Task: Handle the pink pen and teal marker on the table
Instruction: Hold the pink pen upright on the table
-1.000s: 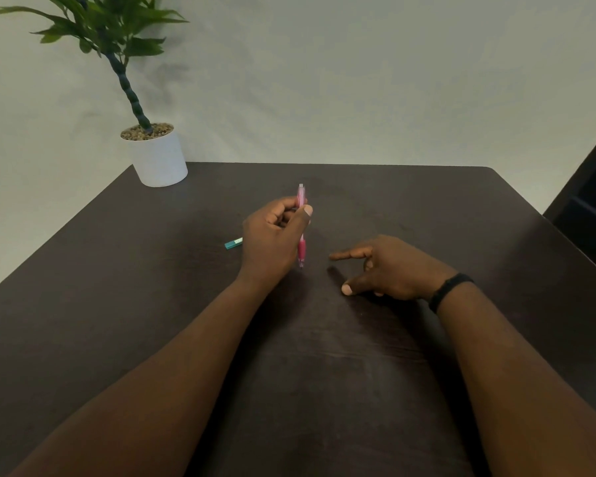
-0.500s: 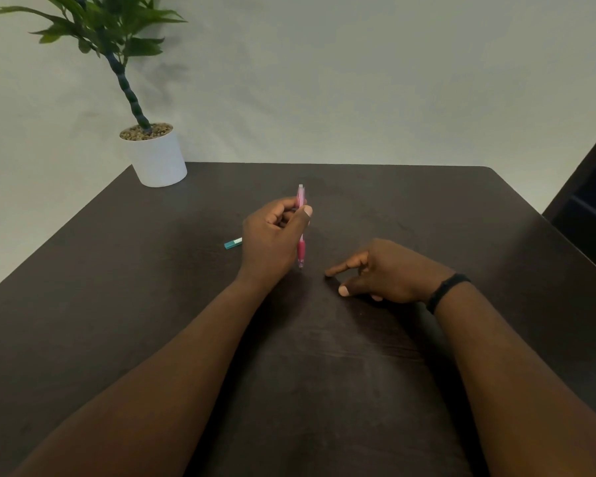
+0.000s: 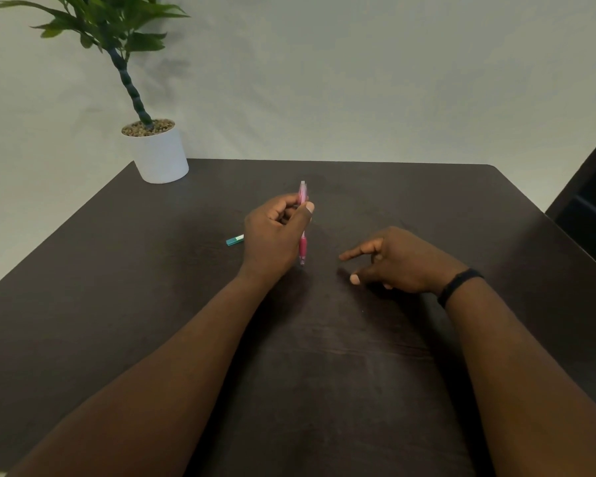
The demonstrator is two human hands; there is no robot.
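My left hand (image 3: 274,235) grips the pink pen (image 3: 302,247) near its upper part and holds it upright over the middle of the dark table (image 3: 117,304), tip down. The teal marker (image 3: 235,239) lies on the table just left of that hand; only its left end shows, the rest is hidden behind the hand. To the right of the pen, my right hand (image 3: 398,261) hovers low over the table. Its forefinger and thumb are stretched out apart toward the pen, with nothing in them. A black band sits on the right wrist.
A white pot (image 3: 159,153) with a green plant stands at the table's far left corner. A dark piece of furniture (image 3: 589,208) stands beyond the table's right edge. A pale wall runs behind the table.
My right hand dipped toward the table, then moved slightly right, its forefinger lifted again. The left hand and the pink pen have stayed in place.
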